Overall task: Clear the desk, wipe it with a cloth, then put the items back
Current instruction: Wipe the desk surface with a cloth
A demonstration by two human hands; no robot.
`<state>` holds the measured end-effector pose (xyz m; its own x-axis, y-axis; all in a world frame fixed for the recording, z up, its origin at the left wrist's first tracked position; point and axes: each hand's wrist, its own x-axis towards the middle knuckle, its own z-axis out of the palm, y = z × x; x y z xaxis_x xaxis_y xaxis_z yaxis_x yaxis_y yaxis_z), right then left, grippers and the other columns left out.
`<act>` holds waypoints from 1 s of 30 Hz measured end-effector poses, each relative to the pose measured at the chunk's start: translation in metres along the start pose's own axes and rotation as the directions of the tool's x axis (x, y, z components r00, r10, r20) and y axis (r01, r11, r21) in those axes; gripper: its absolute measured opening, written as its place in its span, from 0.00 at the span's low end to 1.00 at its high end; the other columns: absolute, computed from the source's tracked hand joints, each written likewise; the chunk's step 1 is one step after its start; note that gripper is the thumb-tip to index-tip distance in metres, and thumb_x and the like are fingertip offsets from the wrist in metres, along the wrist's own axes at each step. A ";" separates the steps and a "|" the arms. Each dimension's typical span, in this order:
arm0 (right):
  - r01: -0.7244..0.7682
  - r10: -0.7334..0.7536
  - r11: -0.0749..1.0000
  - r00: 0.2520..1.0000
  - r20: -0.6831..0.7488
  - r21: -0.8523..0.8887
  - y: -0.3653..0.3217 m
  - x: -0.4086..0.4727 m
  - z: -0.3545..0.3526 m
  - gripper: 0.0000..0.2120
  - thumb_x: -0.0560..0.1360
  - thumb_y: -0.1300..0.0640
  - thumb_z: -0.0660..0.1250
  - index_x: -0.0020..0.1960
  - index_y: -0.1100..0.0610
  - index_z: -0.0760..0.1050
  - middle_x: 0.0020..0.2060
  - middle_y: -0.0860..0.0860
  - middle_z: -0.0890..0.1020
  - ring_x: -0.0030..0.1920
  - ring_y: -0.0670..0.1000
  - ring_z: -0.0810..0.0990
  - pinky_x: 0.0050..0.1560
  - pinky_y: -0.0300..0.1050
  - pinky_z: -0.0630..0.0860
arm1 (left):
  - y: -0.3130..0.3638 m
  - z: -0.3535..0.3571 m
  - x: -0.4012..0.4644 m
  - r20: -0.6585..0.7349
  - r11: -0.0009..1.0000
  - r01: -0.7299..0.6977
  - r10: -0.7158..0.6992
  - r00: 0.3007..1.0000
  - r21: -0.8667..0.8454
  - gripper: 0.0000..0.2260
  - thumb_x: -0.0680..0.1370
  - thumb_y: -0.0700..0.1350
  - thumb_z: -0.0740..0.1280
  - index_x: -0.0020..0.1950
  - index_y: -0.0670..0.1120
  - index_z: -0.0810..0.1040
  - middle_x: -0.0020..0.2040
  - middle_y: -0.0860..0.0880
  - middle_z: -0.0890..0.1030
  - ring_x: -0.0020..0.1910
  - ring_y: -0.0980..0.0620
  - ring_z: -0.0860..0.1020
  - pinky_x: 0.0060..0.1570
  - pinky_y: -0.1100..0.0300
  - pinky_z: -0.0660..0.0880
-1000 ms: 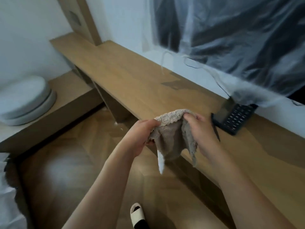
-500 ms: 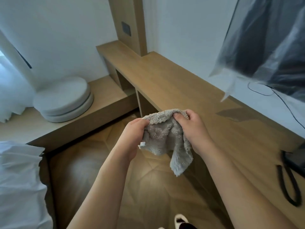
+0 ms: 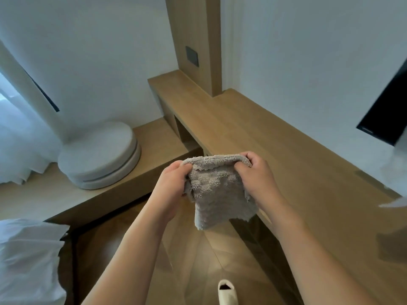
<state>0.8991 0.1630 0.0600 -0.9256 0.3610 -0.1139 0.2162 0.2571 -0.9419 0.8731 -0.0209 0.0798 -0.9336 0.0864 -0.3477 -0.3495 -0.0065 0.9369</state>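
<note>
Desk: long bare wood along the wall
Cloth: grey, hanging in front of the desk edge
Left hand: fingers curled, pinching one top corner
Right hand: gripping the other
Advice: fold it flat; press evenly; wipe in overlapping strokes

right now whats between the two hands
In the head view, only the grey cloth spans between them: the left hand grips one top corner, the right hand the other, and the rest hangs down.

Long light-wood desk along the wall; lower wooden ledge bearing two stacked round cushions.
</note>
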 end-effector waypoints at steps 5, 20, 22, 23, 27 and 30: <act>0.101 -0.098 0.984 0.995 0.032 -0.148 -0.027 0.076 0.025 0.07 0.80 0.56 0.62 0.47 0.46 0.76 0.41 0.45 0.80 0.41 0.45 0.77 0.37 0.44 0.71 | 0.036 -0.013 0.074 -0.024 0.999 -0.049 0.049 0.999 -0.015 0.08 0.83 0.41 0.62 0.50 0.43 0.80 0.45 0.40 0.82 0.45 0.43 0.79 0.46 0.49 0.74; 0.146 -0.155 0.963 0.988 -0.024 -0.229 -0.096 0.283 0.177 0.07 0.83 0.55 0.58 0.51 0.45 0.72 0.44 0.39 0.77 0.43 0.36 0.74 0.36 0.36 0.65 | 0.114 -0.124 0.299 0.420 0.987 0.104 -0.146 0.896 0.123 0.15 0.79 0.42 0.68 0.63 0.38 0.78 0.56 0.37 0.84 0.53 0.40 0.83 0.57 0.46 0.77; 0.151 -0.159 0.948 0.987 -0.004 -0.279 -0.112 0.315 0.201 0.06 0.83 0.54 0.58 0.51 0.47 0.73 0.45 0.41 0.77 0.44 0.39 0.74 0.38 0.39 0.68 | 0.127 -0.147 0.334 0.497 0.977 0.146 -0.205 0.843 0.154 0.19 0.75 0.44 0.70 0.63 0.36 0.76 0.55 0.36 0.83 0.53 0.40 0.82 0.57 0.46 0.76; 0.153 -0.159 0.938 0.987 0.006 -0.312 -0.119 0.331 0.213 0.06 0.83 0.53 0.58 0.51 0.48 0.74 0.46 0.43 0.77 0.45 0.41 0.75 0.40 0.42 0.71 | 0.132 -0.156 0.352 0.514 0.974 0.153 -0.219 0.829 0.167 0.19 0.75 0.44 0.71 0.62 0.37 0.76 0.54 0.36 0.83 0.53 0.40 0.81 0.58 0.45 0.76; 0.153 -0.151 0.914 0.988 0.035 -0.377 -0.137 0.383 0.248 0.07 0.82 0.51 0.58 0.52 0.49 0.75 0.46 0.44 0.78 0.46 0.46 0.77 0.46 0.50 0.76 | 0.149 -0.174 0.415 0.491 0.970 0.158 -0.230 0.840 0.184 0.13 0.71 0.41 0.70 0.55 0.42 0.79 0.48 0.39 0.83 0.47 0.43 0.81 0.53 0.47 0.76; 0.079 -0.070 0.919 0.997 0.039 -0.386 -0.138 0.412 0.268 0.07 0.83 0.51 0.58 0.52 0.49 0.74 0.45 0.44 0.79 0.46 0.45 0.77 0.44 0.46 0.75 | 0.154 -0.181 0.452 0.388 0.970 0.218 -0.242 0.889 0.107 0.15 0.68 0.41 0.67 0.54 0.41 0.79 0.47 0.39 0.82 0.44 0.44 0.81 0.49 0.48 0.74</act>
<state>0.4048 0.0362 0.0588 -0.9497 0.3072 -0.0603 0.2454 0.6108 -0.7528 0.3832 -0.1630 0.0599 -0.7151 0.4645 -0.5223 -0.5338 0.1194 0.8371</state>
